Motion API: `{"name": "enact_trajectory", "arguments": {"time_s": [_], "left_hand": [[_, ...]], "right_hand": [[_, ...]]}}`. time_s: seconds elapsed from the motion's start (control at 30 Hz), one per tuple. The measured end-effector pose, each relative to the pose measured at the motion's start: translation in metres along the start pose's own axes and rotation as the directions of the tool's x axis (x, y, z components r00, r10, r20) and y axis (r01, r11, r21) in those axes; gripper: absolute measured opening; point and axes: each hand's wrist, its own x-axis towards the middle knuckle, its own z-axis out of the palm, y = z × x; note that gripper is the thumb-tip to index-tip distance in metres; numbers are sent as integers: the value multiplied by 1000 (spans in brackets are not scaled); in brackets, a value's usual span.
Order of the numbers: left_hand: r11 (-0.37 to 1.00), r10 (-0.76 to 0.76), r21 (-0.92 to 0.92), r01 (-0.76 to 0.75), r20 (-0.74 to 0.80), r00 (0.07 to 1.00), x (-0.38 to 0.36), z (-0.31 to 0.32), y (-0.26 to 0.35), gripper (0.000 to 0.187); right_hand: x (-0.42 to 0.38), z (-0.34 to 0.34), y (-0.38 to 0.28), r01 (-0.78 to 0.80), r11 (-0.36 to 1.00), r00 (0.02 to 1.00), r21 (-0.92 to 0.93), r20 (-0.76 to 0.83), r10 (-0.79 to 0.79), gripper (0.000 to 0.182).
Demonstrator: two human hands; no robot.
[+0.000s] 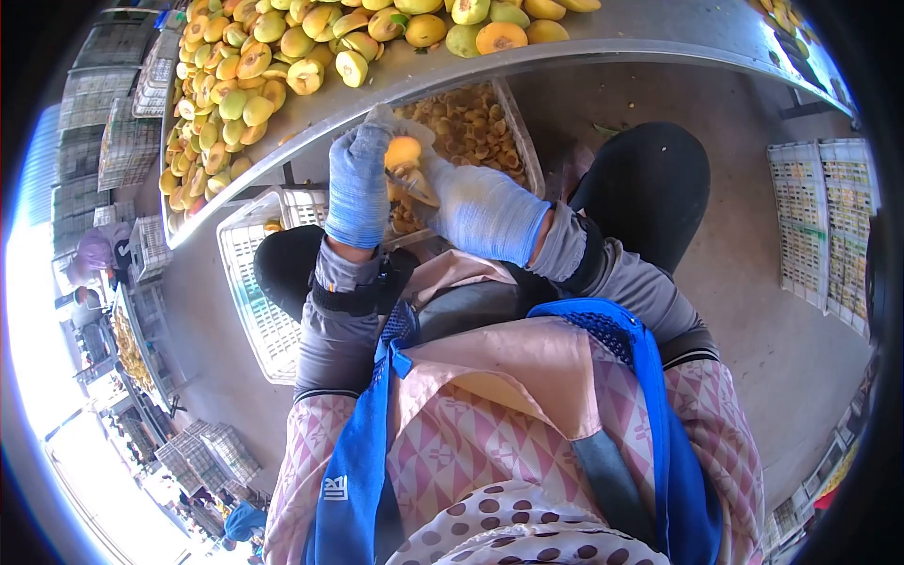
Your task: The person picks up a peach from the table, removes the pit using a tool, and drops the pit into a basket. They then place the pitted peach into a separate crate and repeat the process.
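Note:
My left hand (pixel 360 184), in a blue-and-white knit glove, is closed with its fingertips around a yellow peach half (pixel 403 151). Close beside it on the right, my right hand (pixel 476 202), gloved the same way, has its fingers curled in toward the fruit. A greyish, thin-edged shape (pixel 420 190) shows between the two hands; whether it is a tool blade I cannot make out. Both hands are just below the metal table edge, over a crate (pixel 527 141) of orange-brown fruit pieces (pixel 461 122).
Halved yellow peaches (pixel 254 61) are heaped on the metal table (pixel 621 24) ahead. A white plastic crate (pixel 254 282) stands by my left knee. Stacked crates (pixel 824 226) are at the right, with more stacks (pixel 127 141) at the left. My knees flank the work area.

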Motion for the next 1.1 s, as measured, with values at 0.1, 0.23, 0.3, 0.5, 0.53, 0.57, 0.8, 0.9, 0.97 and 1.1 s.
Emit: {"name": "enact_trajectory", "arguments": {"time_s": [0.1,0.23,0.3,0.5,0.53,0.57,0.8,0.9,0.97,1.1], "left_hand": [[997,77,18,-76,-56,995,-2,3,3,44],[989,145,31,-142,-136,980,-8,13,14,47],[983,179,58,-172,-177,968,-11,17,17,47],[999,34,-17,-38,-173,984,-13,13,24,49],[999,35,-1,-36,-159,987,-12,13,24,49],[995,89,42,-85,-117,989,-11,12,24,49],[998,36,-48,-32,71,997,-2,2,14,50],[997,81,6,-81,25,996,-3,2,12,50],[996,89,9,-89,6,996,-6,4,13,49],[996,33,86,-32,-11,999,-7,3,16,37]], "right_hand": [[4,8,3,156,965,986,213,-85,-141,32],[6,-2,-3,331,941,943,67,10,-333,24],[5,-9,-8,335,933,940,132,11,-340,21],[5,-17,-17,-75,784,983,616,179,-47,13],[6,-15,-14,17,830,986,557,127,-106,15],[6,-12,-9,108,865,983,490,79,-167,16],[1,-13,-12,105,899,990,426,41,-135,29],[2,-12,-13,44,828,994,559,61,-94,22],[3,-11,-13,-37,792,991,609,126,-50,21],[-1,-28,-21,-508,363,850,781,522,67,17]]}}
